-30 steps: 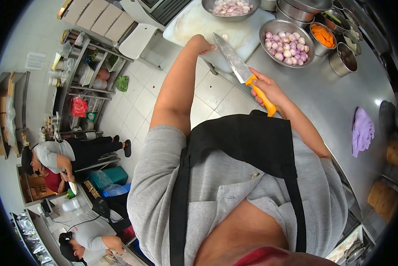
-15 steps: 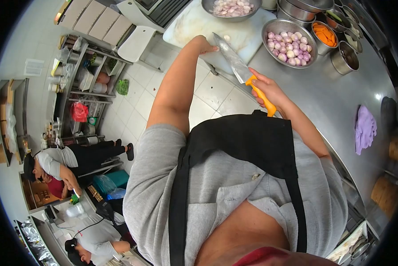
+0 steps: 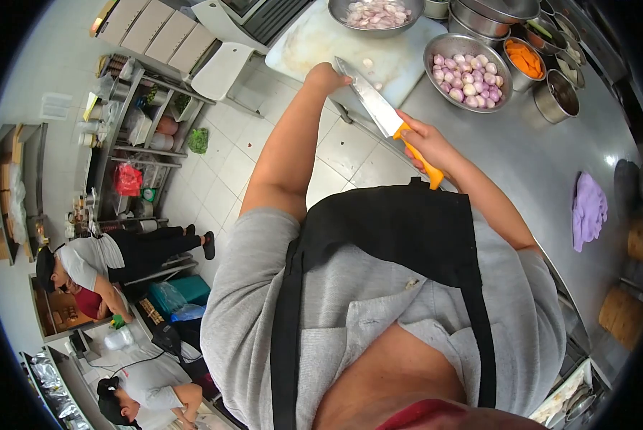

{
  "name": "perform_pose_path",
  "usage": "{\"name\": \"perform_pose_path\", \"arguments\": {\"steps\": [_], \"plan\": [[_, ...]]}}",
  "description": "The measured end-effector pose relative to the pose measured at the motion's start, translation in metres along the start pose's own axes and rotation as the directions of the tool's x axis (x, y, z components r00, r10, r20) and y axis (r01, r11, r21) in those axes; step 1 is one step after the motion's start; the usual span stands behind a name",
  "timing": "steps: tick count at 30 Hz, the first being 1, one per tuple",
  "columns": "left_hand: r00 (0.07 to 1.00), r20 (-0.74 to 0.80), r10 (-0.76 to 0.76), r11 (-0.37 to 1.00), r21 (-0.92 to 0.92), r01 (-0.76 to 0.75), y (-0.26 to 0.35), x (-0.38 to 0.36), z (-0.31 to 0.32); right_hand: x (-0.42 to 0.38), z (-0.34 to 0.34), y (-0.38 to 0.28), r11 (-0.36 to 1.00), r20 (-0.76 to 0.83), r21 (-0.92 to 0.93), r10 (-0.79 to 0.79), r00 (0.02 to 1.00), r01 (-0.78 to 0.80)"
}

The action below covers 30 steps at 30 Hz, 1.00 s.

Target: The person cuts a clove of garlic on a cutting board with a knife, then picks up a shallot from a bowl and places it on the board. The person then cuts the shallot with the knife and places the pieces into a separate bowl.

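Note:
My right hand (image 3: 427,147) grips the yellow handle of a kitchen knife (image 3: 370,99). Its wide blade points up and left over the near edge of a white cutting board (image 3: 293,51). At that edge my left hand (image 3: 326,77) has curled fingers beside the blade near its tip. Whatever those fingers hold is hidden. Beyond the blade, a small pale peeled piece (image 3: 367,63) lies on the board. A metal bowl of sliced shallots (image 3: 376,13) rests on the board's far side. Right of the board sits a metal bowl of whole peeled shallots (image 3: 469,80).
Cut carrots (image 3: 524,59) fill a metal container beside stacked metal pots (image 3: 479,21). A purple cloth (image 3: 589,211) lies on the steel counter (image 3: 522,168). To the left are a white chair (image 3: 223,70), shelving (image 3: 139,136) and two co-workers (image 3: 96,261) (image 3: 146,390).
The knife blade has shifted slightly left, with my right hand moving a little with it. My left hand has barely moved. The co-workers at left have changed their arm positions.

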State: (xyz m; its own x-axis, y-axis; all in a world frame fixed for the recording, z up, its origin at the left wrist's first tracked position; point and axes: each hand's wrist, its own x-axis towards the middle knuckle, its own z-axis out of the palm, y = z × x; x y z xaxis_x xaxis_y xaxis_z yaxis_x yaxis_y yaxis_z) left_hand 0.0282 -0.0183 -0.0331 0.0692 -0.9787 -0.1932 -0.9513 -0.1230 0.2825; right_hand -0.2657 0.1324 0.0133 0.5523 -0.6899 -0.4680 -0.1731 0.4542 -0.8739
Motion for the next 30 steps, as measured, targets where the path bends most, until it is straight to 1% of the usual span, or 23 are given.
{"name": "perform_pose_path", "arguments": {"steps": [2,4,8,10,11,12,13,15,17,18,19,20,21,22,23,25,26,28,30], "plan": [[1.000,-0.015,-0.024,1.000,-0.015,0.024,0.006,-0.011,-0.004,-0.007,-0.001,0.002,0.997,-0.003,-0.076,0.031,1.000,-0.032],[0.994,0.078,-0.080,0.992,-0.089,0.087,0.012,-0.021,-0.015,-0.014,0.002,0.001,0.993,-0.006,-0.107,0.051,0.999,-0.051],[0.995,0.046,-0.091,0.987,-0.128,0.096,0.009,-0.021,-0.015,-0.016,-0.008,-0.002,0.990,-0.007,-0.128,0.065,0.998,-0.066],[0.987,0.118,-0.108,0.989,-0.085,0.118,0.007,-0.014,-0.017,-0.022,-0.016,-0.009,0.987,0.001,-0.151,0.047,0.999,-0.046],[0.986,0.121,-0.113,0.988,-0.088,0.124,0.006,-0.013,-0.019,-0.024,-0.019,-0.010,0.985,0.008,-0.171,0.035,0.999,-0.033],[0.970,0.213,-0.113,0.986,-0.098,0.136,0.005,-0.011,-0.022,-0.023,-0.022,-0.007,0.984,0.010,-0.174,0.041,0.999,-0.039],[0.947,0.303,-0.109,0.983,-0.108,0.148,0.005,-0.009,-0.024,-0.021,-0.024,-0.004,0.985,0.018,-0.170,0.014,1.000,-0.011],[0.944,0.314,-0.104,0.984,-0.108,0.144,-0.003,0.004,-0.014,-0.018,-0.026,-0.001,0.986,0.029,-0.165,-0.011,1.000,0.016],[0.941,0.324,-0.097,0.986,-0.101,0.136,-0.006,0.005,-0.012,-0.015,-0.027,0.000,0.982,-0.106,-0.183,-0.060,0.993,0.040],[0.942,0.316,-0.115,0.979,-0.125,0.162,-0.006,0.007,-0.011,-0.014,-0.028,-0.001,0.983,-0.108,-0.179,-0.060,0.992,0.040],[0.941,0.312,-0.132,0.972,-0.147,0.185,-0.003,0.006,-0.011,-0.015,-0.027,-0.003,0.989,-0.086,-0.137,-0.060,0.995,0.048],[0.940,0.316,-0.129,0.973,-0.143,0.181,0.000,0.006,-0.012,-0.016,-0.026,-0.004,0.994,-0.065,-0.095,-0.062,0.996,0.055],[0.928,0.340,-0.156,0.968,-0.134,0.212,0.003,0.007,-0.014,-0.015,-0.023,-0.003,0.994,-0.069,-0.091,-0.061,0.996,0.054],[0.914,0.360,-0.185,0.962,-0.125,0.244,0.007,0.007,-0.019,-0.014,-0.021,-0.001,0.998,-0.025,-0.030,-0.055,0.998,0.055],[0.914,0.360,-0.186,0.962,-0.124,0.245,0.013,0.001,-0.026,-0.013,-0.018,-0.001,0.998,0.022,0.031,-0.052,0.998,0.052],[0.912,0.373,-0.171,0.984,0.015,0.178,0.023,-0.009,-0.037,-0.013,-0.013,-0.001,0.998,0.016,0.044,-0.036,0.999,0.035],[0.910,0.378,-0.171,0.984,0.018,0.177,0.021,-0.008,-0.036,-0.014,-0.012,0.000,0.998,0.005,0.058,-0.017,1.000,0.016],[0.916,0.360,-0.175,0.977,-0.049,0.206,0.015,-0.002,-0.029,-0.015,-0.011,-0.001,0.997,0.004,0.072,-0.004,1.000,0.004],[0.922,0.355,-0.154,0.981,-0.060,0.187,0.003,0.012,-0.016,-0.014,-0.010,0.000,0.997,0.008,0.078,0.008,1.000,-0.009]]}}
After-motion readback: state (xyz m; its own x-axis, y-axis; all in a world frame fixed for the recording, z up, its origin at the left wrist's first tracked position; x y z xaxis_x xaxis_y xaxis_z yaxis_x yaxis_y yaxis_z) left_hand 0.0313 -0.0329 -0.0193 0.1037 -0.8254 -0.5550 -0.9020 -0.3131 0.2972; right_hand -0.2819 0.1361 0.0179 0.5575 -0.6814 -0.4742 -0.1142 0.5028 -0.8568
